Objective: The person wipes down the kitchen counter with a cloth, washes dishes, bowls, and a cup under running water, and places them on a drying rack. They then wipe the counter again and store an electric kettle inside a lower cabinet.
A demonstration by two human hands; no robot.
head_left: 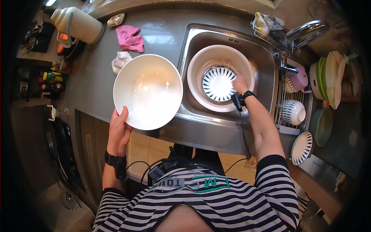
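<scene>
A large white bowl (pixel 148 94) is tilted over the counter's front edge, its inside facing me. My left hand (pixel 119 127) grips its lower left rim, with the thumb on the inner side and the fingers beneath. To the right, a pale round basin (pixel 195 87) sits in the steel sink (pixel 266 77). Inside that basin lies a white plate (pixel 219 83) with dark radiating stripes. Closed at the plate's right rim is my right hand (pixel 240 84); some of its fingertips are hidden.
A pink cloth (pixel 130 38), a whitish cloth (pixel 121 62) and a large thermos jug (pixel 79 25) stand or lie on the left counter. Right of the sink are a faucet (pixel 309 31), a dish rack (pixel 284 102) with a striped bowl (pixel 293 112), and another striped plate (pixel 301 148).
</scene>
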